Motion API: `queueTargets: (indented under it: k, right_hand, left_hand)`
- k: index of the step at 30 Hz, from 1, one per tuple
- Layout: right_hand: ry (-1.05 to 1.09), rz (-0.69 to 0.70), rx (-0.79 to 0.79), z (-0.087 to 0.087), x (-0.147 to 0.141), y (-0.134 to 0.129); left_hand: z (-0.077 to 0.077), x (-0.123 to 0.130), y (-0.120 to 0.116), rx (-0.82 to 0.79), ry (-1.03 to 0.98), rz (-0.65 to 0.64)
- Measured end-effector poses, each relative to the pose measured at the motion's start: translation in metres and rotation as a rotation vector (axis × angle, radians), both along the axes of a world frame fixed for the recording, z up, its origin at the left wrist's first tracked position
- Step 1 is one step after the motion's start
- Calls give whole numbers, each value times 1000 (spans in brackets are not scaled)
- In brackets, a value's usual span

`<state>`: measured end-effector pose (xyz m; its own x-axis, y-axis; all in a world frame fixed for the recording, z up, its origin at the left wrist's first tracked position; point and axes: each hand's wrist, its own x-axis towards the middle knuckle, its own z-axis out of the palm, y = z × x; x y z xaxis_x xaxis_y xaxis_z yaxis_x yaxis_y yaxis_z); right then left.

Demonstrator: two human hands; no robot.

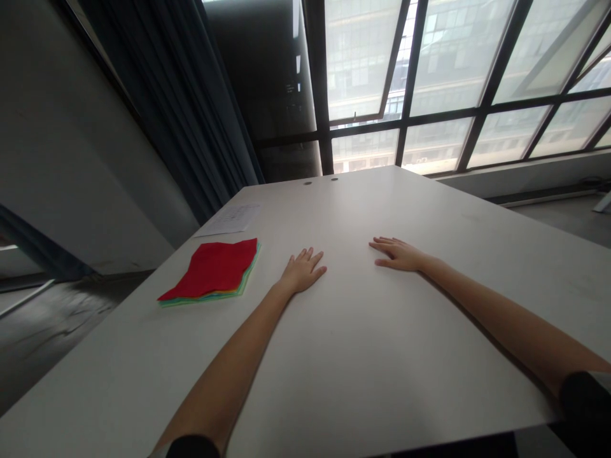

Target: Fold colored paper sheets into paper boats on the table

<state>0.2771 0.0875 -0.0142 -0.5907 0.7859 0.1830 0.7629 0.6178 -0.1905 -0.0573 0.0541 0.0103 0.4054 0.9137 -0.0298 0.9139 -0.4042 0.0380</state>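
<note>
My left hand (301, 271) lies flat on the white table (334, 356), palm down with its fingers spread. To the right, my right hand (397, 254) also rests palm down on the tabletop, thumb apart from the fingers. Neither one holds anything. A stack of coloured sheets (217, 268), either felt or cloth, sits left of my left hand without touching it. Its top sheet is red and slightly wavy; green, yellow and blue edges peek out below it.
A printed white paper (230, 219) lies behind the stack near the table's left edge. Two small round grommets (308, 183) are set by the far edge. Beyond stand a dark blue curtain (176, 95) and framed windows (449, 63), one tilted outward.
</note>
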Motion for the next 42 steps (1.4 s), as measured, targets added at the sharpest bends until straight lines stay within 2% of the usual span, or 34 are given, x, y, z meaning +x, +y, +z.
queueTargets:
  k: [16, 19, 21, 22, 24, 26, 28, 30, 32, 35, 42]
  right_hand:
    - [16, 1, -4, -2, 0, 1]
    - [6, 1, -6, -2, -1, 0]
    - [2, -4, -13, -1, -2, 0]
    - [4, -5, -16, -1, -2, -1]
    - [13, -5, -18, -1, -3, -1]
    - [20, -2, -14, -1, -4, -1]
    - [20, 1, -6, -2, -5, -1]
    - [16, 0, 3, -2, -6, -2]
    - [15, -6, 6, -1, -6, -2]
    - [29, -11, 4, 0, -8, -3]
    - [41, 0, 7, -1, -9, -5]
  left_hand:
    - [-3, 0, 0, 15, -31, 2]
    - [3, -3, 1, 39, -46, -12]
    - [12, -9, 3, 89, -41, 5]
    - [18, -14, 4, 131, -29, 42]
    - [29, -27, 6, 234, 28, 212]
    - [39, -44, 9, 290, 110, 513]
    - [44, -61, 13, 267, 167, 771]
    - [46, -76, 16, 161, 188, 919]
    - [46, -86, 17, 78, 177, 968]
    - [47, -94, 16, 6, 149, 900]
    - [46, -97, 13, 28, 177, 839]
